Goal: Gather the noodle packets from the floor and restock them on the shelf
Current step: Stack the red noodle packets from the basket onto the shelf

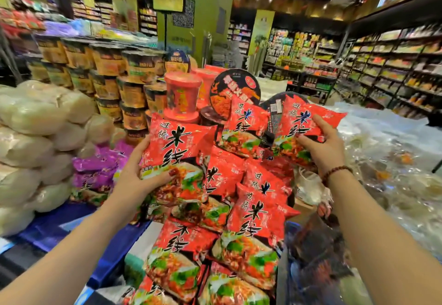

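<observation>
Left hand [134, 173]: grips the left packet [178, 146] by its lower left edge, with the thumb on the front and the fingers curled behind.
Left packet: red, upright, front facing the camera, held above the pile.
Right hand [321, 145]: pinches the right packet [303, 119], thumb on the front, fingers wrapped over its right side.
Right packet: red, tilted, held up at the pile's top right.
Pile [253, 211]: red packets heaped between and below both hands.
Bracelet [334, 173]: beads on the right wrist.
Purple packets [100, 168]: just left of the left hand.
Cups [131, 84]: stacked beyond the left hand.
Tub [183, 94], bowl [235, 89]: behind the pile, between the hands.
White bags [31, 137]: stacked well left of the left hand.
</observation>
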